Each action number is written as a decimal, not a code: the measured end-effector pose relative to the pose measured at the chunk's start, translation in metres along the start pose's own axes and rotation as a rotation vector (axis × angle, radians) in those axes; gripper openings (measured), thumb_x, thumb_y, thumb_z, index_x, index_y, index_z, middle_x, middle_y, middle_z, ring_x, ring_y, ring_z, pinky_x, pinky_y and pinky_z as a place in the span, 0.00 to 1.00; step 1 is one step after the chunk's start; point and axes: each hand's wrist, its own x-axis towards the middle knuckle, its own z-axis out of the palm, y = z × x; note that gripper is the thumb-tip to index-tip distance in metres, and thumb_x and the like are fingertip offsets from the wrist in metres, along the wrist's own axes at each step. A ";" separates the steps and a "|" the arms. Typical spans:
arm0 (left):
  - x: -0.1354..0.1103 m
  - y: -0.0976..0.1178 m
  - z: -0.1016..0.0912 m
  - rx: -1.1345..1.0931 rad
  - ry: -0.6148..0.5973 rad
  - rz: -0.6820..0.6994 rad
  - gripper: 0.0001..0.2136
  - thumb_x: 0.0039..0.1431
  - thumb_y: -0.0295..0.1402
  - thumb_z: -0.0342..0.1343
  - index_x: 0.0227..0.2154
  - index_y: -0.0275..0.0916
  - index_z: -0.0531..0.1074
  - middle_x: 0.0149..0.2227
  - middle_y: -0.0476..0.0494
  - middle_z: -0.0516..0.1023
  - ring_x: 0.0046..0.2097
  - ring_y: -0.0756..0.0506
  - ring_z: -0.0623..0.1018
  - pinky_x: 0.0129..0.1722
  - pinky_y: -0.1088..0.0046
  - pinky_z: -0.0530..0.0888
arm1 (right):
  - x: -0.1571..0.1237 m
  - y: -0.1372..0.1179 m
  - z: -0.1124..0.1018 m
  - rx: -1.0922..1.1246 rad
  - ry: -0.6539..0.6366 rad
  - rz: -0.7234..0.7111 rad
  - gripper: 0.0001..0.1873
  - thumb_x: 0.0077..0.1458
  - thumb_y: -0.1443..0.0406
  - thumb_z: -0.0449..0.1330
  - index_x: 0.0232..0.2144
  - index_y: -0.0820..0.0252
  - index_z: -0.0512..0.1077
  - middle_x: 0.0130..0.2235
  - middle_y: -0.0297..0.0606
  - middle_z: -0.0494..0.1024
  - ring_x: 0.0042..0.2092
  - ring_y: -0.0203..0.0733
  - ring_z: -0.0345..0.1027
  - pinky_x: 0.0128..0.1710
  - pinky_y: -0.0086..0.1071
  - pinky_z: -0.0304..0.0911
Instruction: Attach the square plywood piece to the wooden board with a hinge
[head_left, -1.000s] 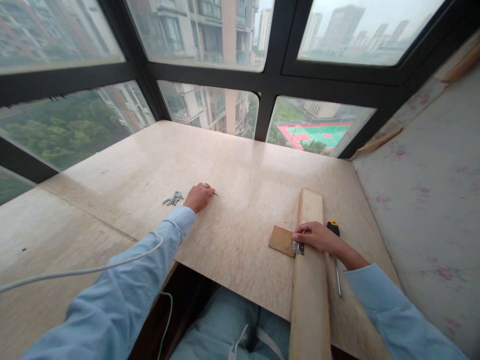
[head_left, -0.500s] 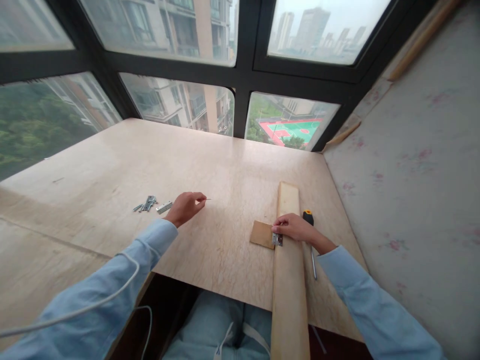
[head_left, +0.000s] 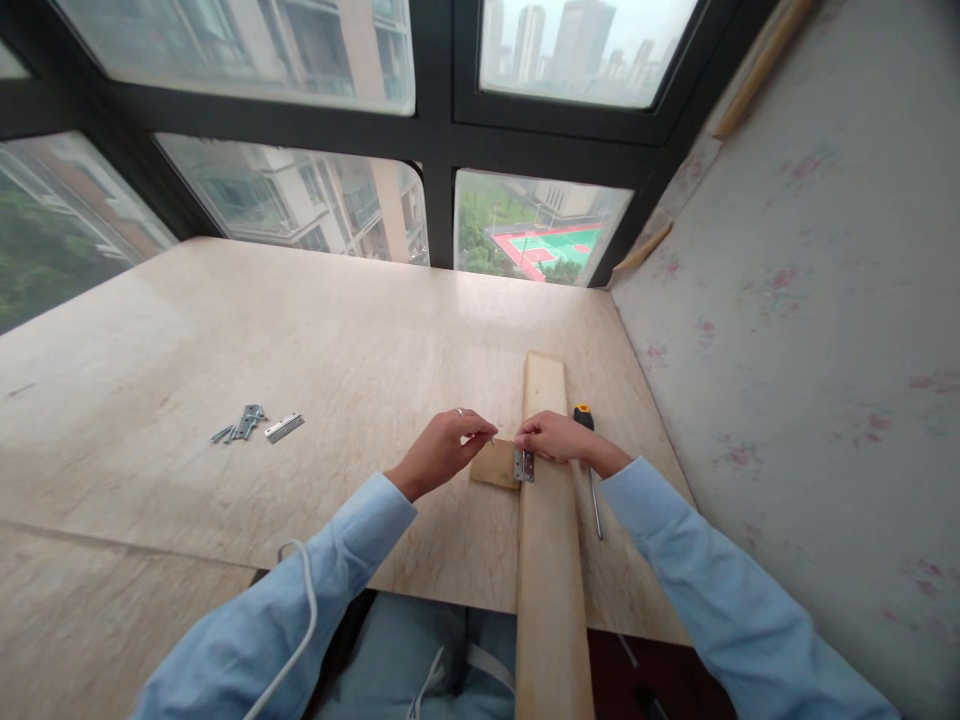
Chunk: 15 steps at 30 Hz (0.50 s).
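Note:
My left hand (head_left: 448, 448) pinches a small screw (head_left: 493, 441) just above a thin square piece of wood (head_left: 492, 466). Beside it, my right hand (head_left: 553, 437) has its fingers closed at the upper edge of a metal hinge (head_left: 524, 466). The hinge lies across the seam between the square piece and a long wooden board (head_left: 550, 560). That board runs toward me and past the table's front edge. Whether the right fingers grip the hinge or only press it down, I cannot tell fully; they touch its top.
A screwdriver (head_left: 592, 470) with a black and yellow handle lies right of the board. To the left on the table (head_left: 300, 330) are several screws (head_left: 223, 434), a hinge plate (head_left: 246, 421) and another hinge (head_left: 285, 428). A white cord (head_left: 306, 600) crosses my left sleeve. A papered wall (head_left: 810, 400) stands at right.
My left hand has moved right with the screw, from near the loose hardware to beside the hinge. My right hand stays at the hinge. The view has shifted to the right.

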 end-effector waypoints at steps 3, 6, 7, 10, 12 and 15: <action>0.005 0.000 0.015 -0.012 0.009 0.014 0.07 0.60 0.21 0.58 0.34 0.37 0.79 0.34 0.45 0.82 0.36 0.48 0.79 0.37 0.73 0.73 | 0.004 0.001 -0.002 -0.009 -0.014 0.004 0.14 0.59 0.65 0.54 0.22 0.62 0.67 0.15 0.28 0.60 0.16 0.31 0.54 0.17 0.26 0.49; 0.008 0.000 0.027 -0.020 0.026 0.031 0.08 0.61 0.21 0.57 0.35 0.38 0.79 0.35 0.45 0.82 0.36 0.48 0.79 0.37 0.73 0.74 | 0.007 0.001 -0.004 -0.032 -0.022 0.001 0.14 0.58 0.64 0.55 0.21 0.62 0.66 0.15 0.28 0.60 0.16 0.31 0.54 0.17 0.26 0.49; 0.008 0.000 0.031 -0.016 0.024 0.044 0.08 0.61 0.22 0.57 0.36 0.38 0.80 0.35 0.45 0.82 0.37 0.48 0.80 0.37 0.73 0.74 | 0.008 0.001 -0.004 -0.040 -0.026 0.001 0.14 0.58 0.65 0.55 0.21 0.62 0.66 0.15 0.28 0.59 0.16 0.31 0.53 0.17 0.26 0.49; 0.005 -0.003 0.040 0.020 0.012 0.108 0.08 0.64 0.25 0.55 0.38 0.39 0.80 0.37 0.43 0.83 0.38 0.47 0.80 0.38 0.72 0.76 | 0.008 -0.001 -0.006 -0.057 -0.043 0.002 0.13 0.57 0.67 0.54 0.20 0.62 0.66 0.14 0.27 0.58 0.15 0.31 0.53 0.17 0.26 0.48; 0.002 -0.006 0.044 0.045 -0.001 0.138 0.09 0.66 0.28 0.54 0.38 0.39 0.80 0.37 0.42 0.83 0.38 0.47 0.80 0.38 0.71 0.76 | 0.007 -0.004 -0.007 -0.065 -0.054 0.002 0.12 0.57 0.68 0.54 0.21 0.62 0.66 0.14 0.27 0.58 0.15 0.30 0.53 0.18 0.26 0.48; -0.001 -0.009 0.047 0.068 0.011 0.150 0.10 0.68 0.30 0.53 0.39 0.39 0.80 0.38 0.41 0.83 0.38 0.47 0.80 0.37 0.71 0.77 | 0.008 -0.007 -0.009 -0.075 -0.077 0.012 0.12 0.57 0.68 0.54 0.22 0.63 0.68 0.15 0.27 0.58 0.15 0.30 0.52 0.17 0.26 0.48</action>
